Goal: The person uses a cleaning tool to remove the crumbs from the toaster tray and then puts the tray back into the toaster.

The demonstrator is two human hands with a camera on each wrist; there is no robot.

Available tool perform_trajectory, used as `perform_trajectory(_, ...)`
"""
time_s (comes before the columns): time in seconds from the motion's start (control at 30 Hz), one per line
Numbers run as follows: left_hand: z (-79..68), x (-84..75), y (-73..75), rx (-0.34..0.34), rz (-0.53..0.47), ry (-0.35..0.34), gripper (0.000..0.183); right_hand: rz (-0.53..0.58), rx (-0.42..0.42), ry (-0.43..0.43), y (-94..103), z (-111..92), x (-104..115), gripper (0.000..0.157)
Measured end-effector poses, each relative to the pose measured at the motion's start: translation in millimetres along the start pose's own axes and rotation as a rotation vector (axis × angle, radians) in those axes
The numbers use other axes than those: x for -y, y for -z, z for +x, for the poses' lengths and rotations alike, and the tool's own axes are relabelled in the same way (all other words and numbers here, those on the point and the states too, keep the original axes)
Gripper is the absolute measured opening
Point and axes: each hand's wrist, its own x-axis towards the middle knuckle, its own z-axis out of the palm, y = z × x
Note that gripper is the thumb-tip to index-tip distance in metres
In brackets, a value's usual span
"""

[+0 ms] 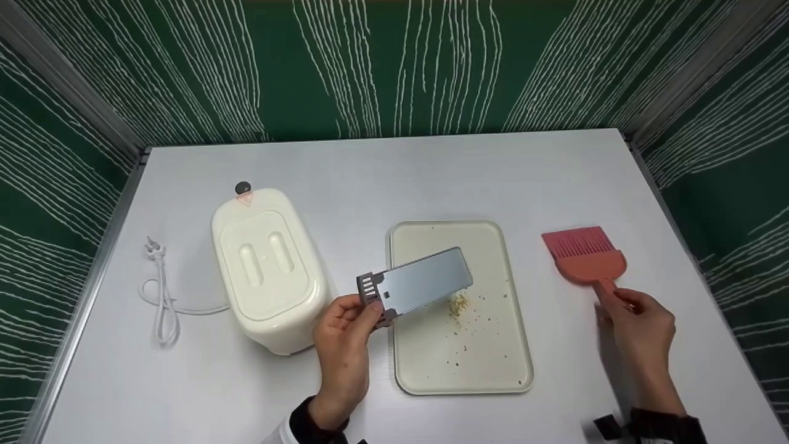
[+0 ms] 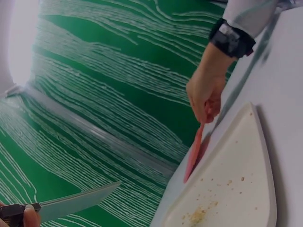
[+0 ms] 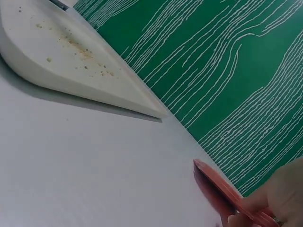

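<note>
My left hand [image 1: 345, 345] pinches a toaster crumb tray [image 1: 425, 280] by its grey slotted end, thumb on top. Its flat metal plate is held over a cream serving tray [image 1: 431, 373], where a small pile of yellowish crumbs [image 1: 458, 305] and scattered bits lie. On the right, my right hand [image 1: 644, 333] grips the handle of a red brush [image 1: 592, 266], whose bristles point away from me. The right wrist view shows the brush [image 3: 215, 182] edge-on, low by the white table. At lower left in the left wrist view, the crumb tray [image 2: 78, 203] appears nearly side-on.
A cream toaster [image 1: 268, 265] with its lid on stands left of the serving tray, a dark knob [image 1: 243, 187] at its far end. Its white cord and plug [image 1: 161, 277] lie to its left. Green walls with white lines surround the white table [image 1: 370, 179].
</note>
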Motion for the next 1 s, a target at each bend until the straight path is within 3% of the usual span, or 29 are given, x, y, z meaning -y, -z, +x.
perform_trajectory(0.13, -0.3, 0.4, 0.6, 0.001, -0.002, -0.001, 0.013, -0.214, -0.037, 0.156, -4.0, -1.6, -3.8, 0.042)
perform_trajectory(0.37, -1.2, 1.2, 1.2, 0.005, -0.002, -0.005, 0.014, -0.359, -0.076, 0.331, -7.3, -2.0, -12.4, 0.03)
perform_trajectory(0.53, -1.9, 1.3, 0.8, 0.0, 0.001, -0.003, 0.014, -0.375, -0.083, 0.385, -8.7, -2.1, -15.3, 0.026)
perform_trajectory(0.73, -4.4, 1.4, 0.3, -0.014, -0.006, 0.011, 0.015, -0.394, -0.042, 0.383, -7.7, -3.8, -13.1, 0.025)
perform_trajectory(0.93, -6.7, 2.1, -1.2, 0.01, -0.028, 0.008, 0.016, -0.317, -0.125, 0.562, -13.6, -17.9, 6.8, 0.02)
perform_trajectory(1.0, -7.5, 2.1, -2.1, 0.021, -0.033, 0.003, 0.017, -0.249, -0.116, 0.572, -16.6, -26.2, 18.4, 0.026)
